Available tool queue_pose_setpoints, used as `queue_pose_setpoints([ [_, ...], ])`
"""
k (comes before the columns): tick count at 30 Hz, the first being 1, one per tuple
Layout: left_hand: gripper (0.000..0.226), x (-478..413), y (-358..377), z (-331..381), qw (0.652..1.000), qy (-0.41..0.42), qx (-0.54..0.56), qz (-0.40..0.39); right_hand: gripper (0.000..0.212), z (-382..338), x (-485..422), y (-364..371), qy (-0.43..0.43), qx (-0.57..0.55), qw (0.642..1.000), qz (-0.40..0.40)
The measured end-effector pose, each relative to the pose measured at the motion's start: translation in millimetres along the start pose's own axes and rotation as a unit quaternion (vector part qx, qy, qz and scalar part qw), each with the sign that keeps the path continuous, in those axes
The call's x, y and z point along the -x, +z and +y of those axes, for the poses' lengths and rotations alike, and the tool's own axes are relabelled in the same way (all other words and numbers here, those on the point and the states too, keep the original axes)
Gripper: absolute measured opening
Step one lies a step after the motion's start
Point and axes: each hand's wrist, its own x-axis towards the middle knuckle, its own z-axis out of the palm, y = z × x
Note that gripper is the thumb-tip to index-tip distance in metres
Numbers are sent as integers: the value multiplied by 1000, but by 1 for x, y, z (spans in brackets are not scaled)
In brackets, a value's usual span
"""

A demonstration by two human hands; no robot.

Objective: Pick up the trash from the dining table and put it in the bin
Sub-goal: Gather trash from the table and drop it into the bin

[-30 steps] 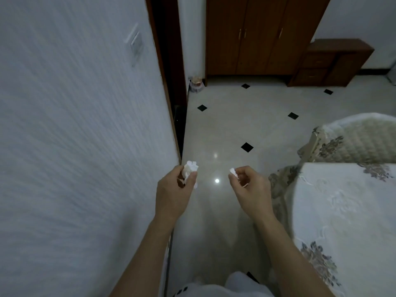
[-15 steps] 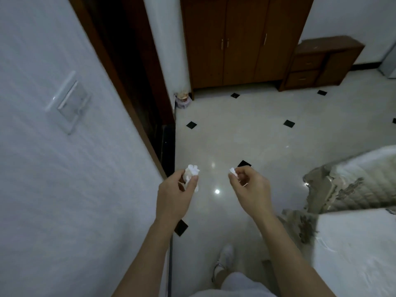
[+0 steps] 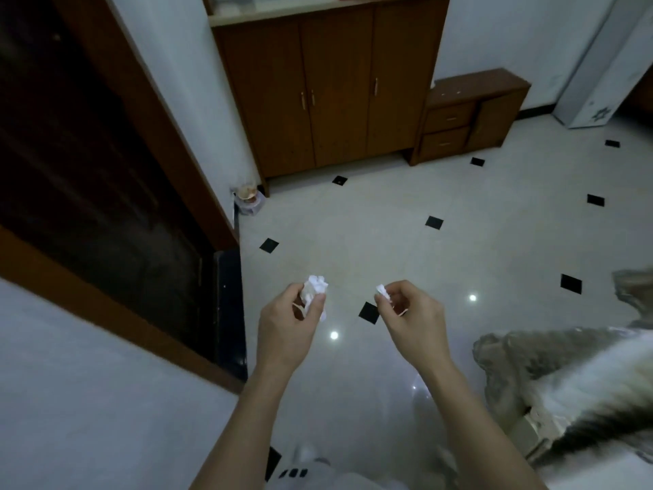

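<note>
My left hand (image 3: 286, 327) grips a crumpled white tissue wad (image 3: 315, 290) that sticks up above its fingers. My right hand (image 3: 411, 318) pinches a smaller white paper scrap (image 3: 382, 291) between thumb and fingers. Both hands are held out in front of me at about waist height over the tiled floor. A small bin (image 3: 249, 199) with something pale inside stands on the floor in the far corner, between the door frame and the wooden cabinet, well ahead of my hands.
A dark open doorway (image 3: 106, 192) with a brown frame lies to the left. A brown cabinet (image 3: 328, 90) and a low drawer unit (image 3: 466, 114) stand along the far wall. A cloth-covered chair and table edge (image 3: 551, 376) are at the right. Glossy floor tiles (image 3: 388, 213) stretch ahead.
The view has moved forward past the left wall and the table; the doorway and the bin corner are now nearer. Both hands keep the same hold on their paper.
</note>
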Motion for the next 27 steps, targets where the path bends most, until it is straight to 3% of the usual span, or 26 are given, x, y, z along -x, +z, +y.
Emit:
queue_pose_setpoints([
  [9,26,-141,75,16,997,39,-2,-69,13,31,-116,-7,43,34,996,67],
  [20,31,-368,173,68,975,127,35,-178,16,24,-324,-14,82,65,975,196],
  [27,29,-436,245,106,952,172,47,-249,18,51,-370,-45,148,85,953,250],
])
